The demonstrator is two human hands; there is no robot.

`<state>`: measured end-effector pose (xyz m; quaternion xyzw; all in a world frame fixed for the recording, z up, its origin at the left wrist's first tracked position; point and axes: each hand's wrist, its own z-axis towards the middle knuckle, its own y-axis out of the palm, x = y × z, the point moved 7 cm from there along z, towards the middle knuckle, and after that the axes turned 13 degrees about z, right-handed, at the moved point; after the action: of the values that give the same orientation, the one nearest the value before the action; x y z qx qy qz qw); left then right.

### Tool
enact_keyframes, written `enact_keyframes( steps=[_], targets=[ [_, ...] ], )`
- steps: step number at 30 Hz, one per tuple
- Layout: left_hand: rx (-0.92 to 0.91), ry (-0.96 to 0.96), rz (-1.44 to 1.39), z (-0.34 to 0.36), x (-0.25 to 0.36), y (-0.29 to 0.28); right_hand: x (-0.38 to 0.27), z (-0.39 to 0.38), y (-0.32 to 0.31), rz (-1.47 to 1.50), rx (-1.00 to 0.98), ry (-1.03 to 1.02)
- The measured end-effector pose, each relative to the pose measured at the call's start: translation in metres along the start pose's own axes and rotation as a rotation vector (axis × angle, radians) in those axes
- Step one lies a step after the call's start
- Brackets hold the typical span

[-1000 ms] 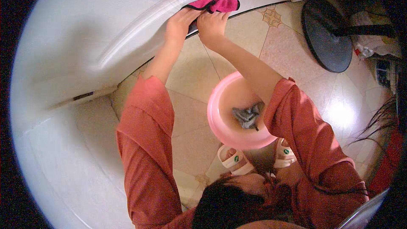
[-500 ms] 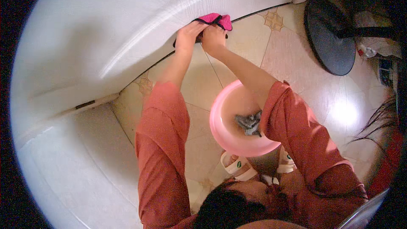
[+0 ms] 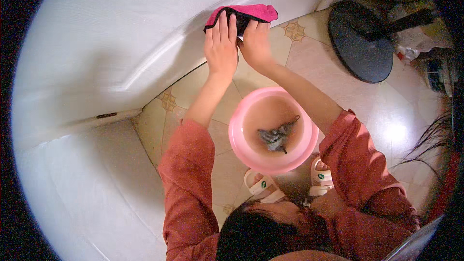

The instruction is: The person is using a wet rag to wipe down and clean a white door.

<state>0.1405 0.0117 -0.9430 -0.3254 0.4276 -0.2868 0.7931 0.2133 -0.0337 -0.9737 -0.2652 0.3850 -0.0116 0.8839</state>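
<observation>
A pink cloth with a black edge and black underside lies against the lower part of a white panelled door. My left hand holds it with long, nearly straight fingers over the black side. Beside it, my right hand grips the cloth's lower right edge with bent fingers; its fingertips are partly hidden in the fabric. Between my forearms and my feet stands a pink basin of cloudy brownish water. A grey crumpled cloth lies in that water.
To the right, a round black stand base with a post rests on the tiled floor. Bags and small items crowd the far right. Another white panel is at the left. My feet in cream sandals are just below the basin.
Both hands have moved slightly up the door with the pink cloth, which is now more spread out, showing its black side. My right arm no longer covers part of the basin.
</observation>
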Motion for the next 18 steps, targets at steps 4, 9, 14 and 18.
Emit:
enact_keyframes(
  steps=[4,9,14,18],
  targets=[
    [0.045,-0.015,0.124,0.032,0.005,-0.042,-0.024,0.025,-0.044,-0.05,-0.038,-0.105],
    [0.207,-0.149,-0.049,0.071,-0.021,-0.124,-0.079,0.077,-0.118,0.003,0.142,-0.229],
    [0.337,-0.204,-0.039,0.139,-0.074,-0.225,-0.16,0.161,-0.191,0.018,0.159,-0.49],
    [0.505,-0.343,-0.056,0.197,-0.154,-0.341,-0.262,0.25,-0.265,0.007,0.169,-0.601]
  ],
)
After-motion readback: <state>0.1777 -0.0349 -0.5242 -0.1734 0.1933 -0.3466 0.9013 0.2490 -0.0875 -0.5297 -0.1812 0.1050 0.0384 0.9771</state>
